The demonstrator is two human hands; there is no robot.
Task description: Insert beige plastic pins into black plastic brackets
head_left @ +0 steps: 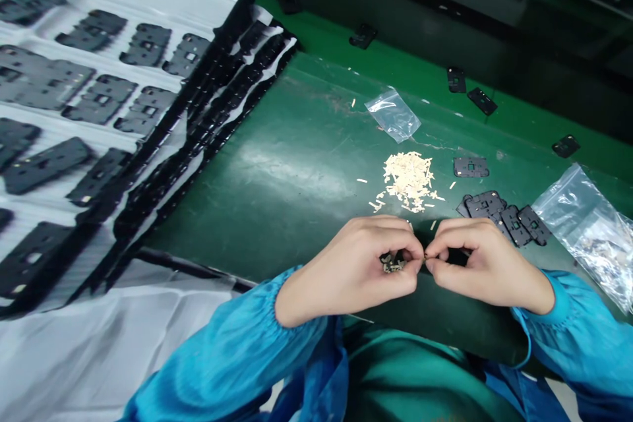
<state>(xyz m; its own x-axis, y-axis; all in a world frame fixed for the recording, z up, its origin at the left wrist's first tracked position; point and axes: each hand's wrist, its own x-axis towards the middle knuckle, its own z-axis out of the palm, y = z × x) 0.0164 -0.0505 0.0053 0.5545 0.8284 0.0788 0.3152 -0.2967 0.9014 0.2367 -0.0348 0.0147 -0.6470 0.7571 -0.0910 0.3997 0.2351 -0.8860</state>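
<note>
My left hand (353,264) is closed, with several small metallic-looking pieces (393,264) cupped in its curled fingers. Its thumb and index fingertip meet the pinched fingertips of my right hand (487,264) over the front part of the bench. A tiny brownish bit (424,256) shows where the fingertips come together, too small to name. Just beyond my hands lies a loose pile of small pale strips (408,178). Right of that pile, several flat black plastic plates (487,204) overlap, and one black plate (471,167) lies apart behind them.
Stacked trays (198,102) lined in white, with rows of black plates, fill the left side. A small clear zip bag (393,116) lies behind the pile. A larger clear bag (593,231) with contents sits at the right. More black plates (481,101) lie along the back of the green bench (277,171).
</note>
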